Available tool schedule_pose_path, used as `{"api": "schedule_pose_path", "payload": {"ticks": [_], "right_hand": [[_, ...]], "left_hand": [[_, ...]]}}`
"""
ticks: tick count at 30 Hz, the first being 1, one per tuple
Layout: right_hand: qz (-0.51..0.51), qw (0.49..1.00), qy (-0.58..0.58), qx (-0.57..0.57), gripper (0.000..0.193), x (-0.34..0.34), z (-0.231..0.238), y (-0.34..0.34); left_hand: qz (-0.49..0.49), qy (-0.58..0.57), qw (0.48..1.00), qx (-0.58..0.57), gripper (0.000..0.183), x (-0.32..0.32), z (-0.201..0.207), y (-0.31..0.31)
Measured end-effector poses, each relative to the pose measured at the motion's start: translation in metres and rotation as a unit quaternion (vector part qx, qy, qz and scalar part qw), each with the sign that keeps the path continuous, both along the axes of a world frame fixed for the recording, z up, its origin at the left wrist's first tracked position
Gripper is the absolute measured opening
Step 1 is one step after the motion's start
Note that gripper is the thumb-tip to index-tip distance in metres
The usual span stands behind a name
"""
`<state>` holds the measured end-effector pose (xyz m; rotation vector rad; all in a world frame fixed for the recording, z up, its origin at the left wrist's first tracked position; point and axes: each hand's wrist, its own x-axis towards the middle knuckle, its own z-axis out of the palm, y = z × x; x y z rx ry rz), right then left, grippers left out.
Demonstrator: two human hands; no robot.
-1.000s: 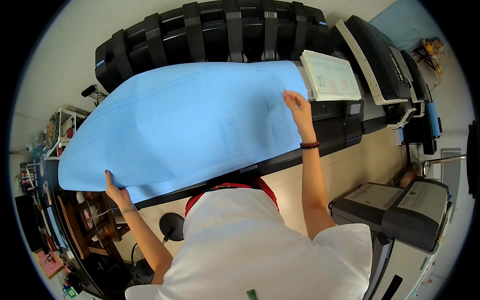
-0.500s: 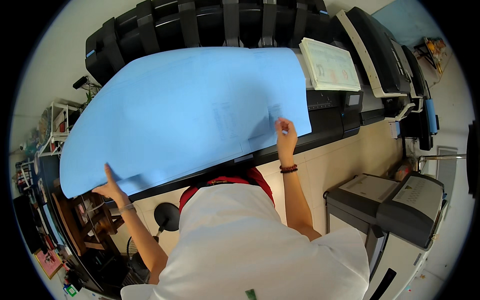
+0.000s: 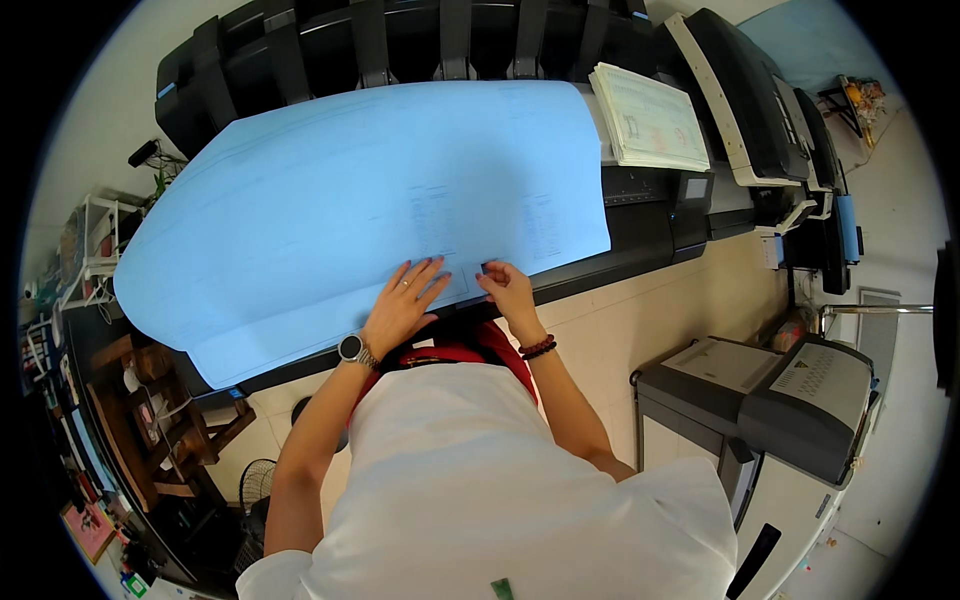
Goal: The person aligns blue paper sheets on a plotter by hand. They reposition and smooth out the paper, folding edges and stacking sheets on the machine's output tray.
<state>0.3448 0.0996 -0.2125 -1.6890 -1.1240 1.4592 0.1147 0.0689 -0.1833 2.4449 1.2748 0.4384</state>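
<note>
A large light-blue sheet of paper (image 3: 330,220) with faint printed lines lies over the top of a long black wide-format printer (image 3: 570,280). Its left end bulges and hangs past the machine. My left hand (image 3: 405,300) rests palm down with fingers spread on the sheet near its front edge; a watch and a ring are on it. Just right of it, my right hand (image 3: 510,290), with a beaded bracelet at the wrist, has thumb and fingers pinched together at the same edge. A small dark spot shows at the fingertips; what they grip is unclear.
A stack of folded pale-green papers (image 3: 652,118) lies right of the sheet. Black straps or arms (image 3: 370,45) run along the back. A grey-and-white machine (image 3: 760,400) stands to the right, a wooden rack (image 3: 140,420) and a fan (image 3: 257,485) to the left.
My left hand has come from the sheet's left end to its front middle and lies flat. My right hand has moved left and nearer. The sheet's left end has shifted slightly.
</note>
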Motion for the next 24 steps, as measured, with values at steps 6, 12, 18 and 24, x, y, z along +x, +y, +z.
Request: {"api": "schedule_pose_path", "payload": {"ticks": [6,12,18,24], "right_hand": [[0.045,0.965,0.212,-0.144,0.027,0.02,0.013,0.015],[0.025,0.957,0.247,-0.147,0.023,0.011,0.041,0.016],[-0.018,0.939,0.317,-0.131,0.025,0.007,0.023,0.013],[-0.061,0.946,0.29,-0.132,0.028,0.002,0.012,0.012]], "left_hand": [[0.019,-0.021,0.999,0.033,0.067,-0.009,-0.013,-0.003],[0.065,-0.18,0.981,-0.027,0.043,-0.021,-0.007,-0.007],[0.068,-0.203,0.975,-0.066,0.032,-0.029,-0.004,-0.002],[0.098,-0.247,0.959,-0.099,0.025,-0.029,-0.007,-0.001]]}}
